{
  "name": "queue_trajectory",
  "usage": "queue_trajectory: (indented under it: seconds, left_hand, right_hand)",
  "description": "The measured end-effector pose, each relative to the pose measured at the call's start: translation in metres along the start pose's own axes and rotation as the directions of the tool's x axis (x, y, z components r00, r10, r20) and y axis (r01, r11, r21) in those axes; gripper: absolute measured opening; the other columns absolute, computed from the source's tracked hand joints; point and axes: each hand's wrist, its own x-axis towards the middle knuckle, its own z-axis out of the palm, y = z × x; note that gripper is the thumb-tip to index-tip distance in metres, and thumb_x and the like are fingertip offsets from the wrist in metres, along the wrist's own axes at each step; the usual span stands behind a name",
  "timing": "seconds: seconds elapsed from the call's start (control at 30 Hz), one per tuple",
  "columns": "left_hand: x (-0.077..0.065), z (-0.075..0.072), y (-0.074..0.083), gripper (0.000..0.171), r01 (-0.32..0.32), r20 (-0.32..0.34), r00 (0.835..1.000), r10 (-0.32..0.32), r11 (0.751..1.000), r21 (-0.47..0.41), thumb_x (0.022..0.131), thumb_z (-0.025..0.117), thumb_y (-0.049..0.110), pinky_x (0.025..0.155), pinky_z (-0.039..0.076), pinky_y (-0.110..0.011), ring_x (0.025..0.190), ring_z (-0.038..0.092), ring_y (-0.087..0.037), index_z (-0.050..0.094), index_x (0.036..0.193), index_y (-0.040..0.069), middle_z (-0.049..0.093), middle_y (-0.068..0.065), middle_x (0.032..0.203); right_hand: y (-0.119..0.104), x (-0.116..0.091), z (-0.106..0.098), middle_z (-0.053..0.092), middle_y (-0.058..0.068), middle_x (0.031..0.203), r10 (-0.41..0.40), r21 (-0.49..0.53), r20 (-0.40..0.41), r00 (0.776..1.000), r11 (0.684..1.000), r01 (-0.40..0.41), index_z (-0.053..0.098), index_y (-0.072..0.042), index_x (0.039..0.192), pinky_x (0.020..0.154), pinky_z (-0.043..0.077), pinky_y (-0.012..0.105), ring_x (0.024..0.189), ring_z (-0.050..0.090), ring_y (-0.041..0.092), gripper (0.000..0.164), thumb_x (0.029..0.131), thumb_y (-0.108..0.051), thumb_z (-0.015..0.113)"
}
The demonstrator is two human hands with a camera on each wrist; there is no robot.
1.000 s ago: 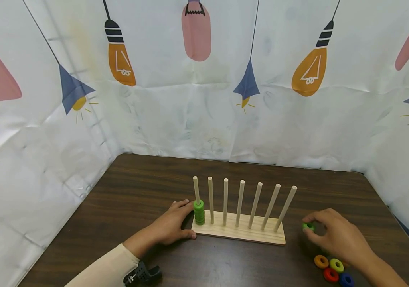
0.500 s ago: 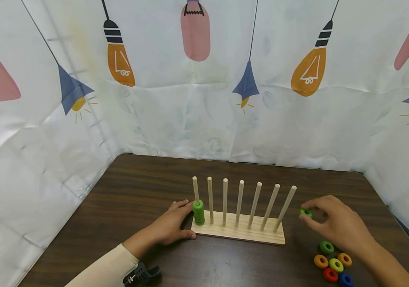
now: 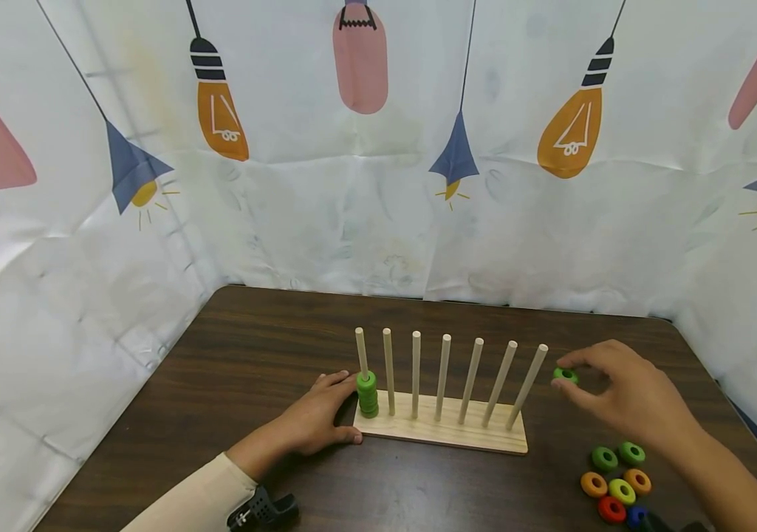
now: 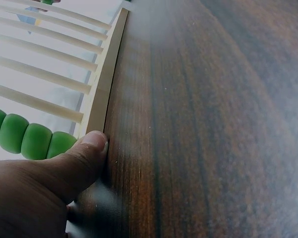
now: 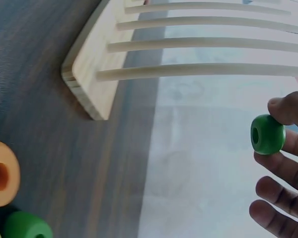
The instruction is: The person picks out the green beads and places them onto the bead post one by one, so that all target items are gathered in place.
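A dark wood-grained table bears the peg board, its seven pegs upright. At the peg board's left end, the left hand grips it, thumb on the near edge; the right hand is raised to the peg board's right. The green stack sits on the peg board's leftmost peg. Loose beads lie to its near right. A green bead, pinched between the right hand's thumb and fingers, is near the peg board's rightmost peg, apart from it.
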Motion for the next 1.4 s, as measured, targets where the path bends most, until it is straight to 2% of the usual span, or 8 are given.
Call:
queue_trajectory:
  seconds: [0.37, 0.67, 0.93, 1.07, 1.17, 1.4]
  left_hand:
    - [-0.001, 0.002, -0.001, 0.091, 0.001, 0.000, 1.000, -0.001, 1.000, 0.000, 0.085, 0.084, 0.042, 0.119, 0.021, -0.064, 0.150, 0.027, -0.040, 0.040, 0.158, 0.009, 0.044, -0.016, 0.156]
    - [-0.001, 0.002, -0.001, 0.091, -0.007, -0.002, 1.000, 0.007, 1.000, -0.003, 0.085, 0.084, 0.041, 0.119, 0.021, -0.064, 0.149, 0.028, -0.040, 0.040, 0.157, 0.009, 0.044, -0.016, 0.156]
    - [0.000, 0.002, -0.001, 0.091, -0.004, -0.004, 1.000, 0.004, 1.000, 0.005, 0.085, 0.084, 0.041, 0.119, 0.021, -0.063, 0.149, 0.027, -0.040, 0.040, 0.157, 0.007, 0.044, -0.016, 0.156]
    - [0.000, 0.001, -0.001, 0.091, 0.000, -0.003, 1.000, 0.000, 1.000, 0.005, 0.085, 0.085, 0.040, 0.120, 0.020, -0.063, 0.149, 0.027, -0.041, 0.040, 0.157, 0.007, 0.043, -0.017, 0.156]
    - [0.000, 0.001, -0.001, 0.090, -0.001, -0.005, 1.000, 0.001, 1.000, 0.003, 0.085, 0.085, 0.040, 0.120, 0.020, -0.063, 0.149, 0.027, -0.041, 0.041, 0.157, 0.008, 0.043, -0.016, 0.156]
    - [0.000, 0.000, -0.001, 0.090, -0.004, -0.006, 1.000, 0.004, 1.000, -0.001, 0.085, 0.085, 0.038, 0.120, 0.020, -0.063, 0.149, 0.028, -0.041, 0.041, 0.157, 0.008, 0.043, -0.016, 0.156]
  right_hand:
    - [-0.007, 0.010, -0.014, 0.067, -0.006, 0.103, -0.048, -0.013, -0.043, 0.998, 0.999, 0.047, 0.077, -0.028, 0.104, 0.062, 0.051, 0.035, 0.086, 0.060, 0.016, 0.025, 0.083, -0.030, 0.088]
    - [-0.009, 0.016, -0.022, 0.066, -0.012, 0.099, -0.103, -0.019, -0.102, 0.989, 0.995, 0.102, 0.077, -0.028, 0.104, 0.064, 0.053, 0.034, 0.084, 0.059, 0.010, 0.029, 0.079, -0.022, 0.090]
    - [-0.013, 0.022, -0.031, 0.067, -0.009, 0.099, -0.122, 0.001, -0.111, 0.986, 0.992, 0.123, 0.077, -0.025, 0.106, 0.062, 0.051, 0.033, 0.081, 0.058, 0.012, 0.032, 0.078, -0.018, 0.091]
    - [-0.016, 0.026, -0.035, 0.067, -0.008, 0.100, -0.132, 0.008, -0.114, 0.985, 0.991, 0.133, 0.077, -0.025, 0.107, 0.064, 0.051, 0.030, 0.081, 0.059, 0.012, 0.032, 0.079, -0.019, 0.090]
    - [-0.018, 0.029, -0.037, 0.068, -0.010, 0.100, -0.144, 0.016, -0.119, 0.982, 0.989, 0.147, 0.077, -0.024, 0.107, 0.066, 0.050, 0.023, 0.081, 0.058, 0.009, 0.031, 0.079, -0.019, 0.090]
    - [-0.022, 0.035, -0.040, 0.068, -0.013, 0.098, -0.173, 0.042, -0.142, 0.975, 0.983, 0.181, 0.078, -0.025, 0.104, 0.068, 0.047, 0.014, 0.078, 0.058, 0.005, 0.033, 0.076, -0.015, 0.092]
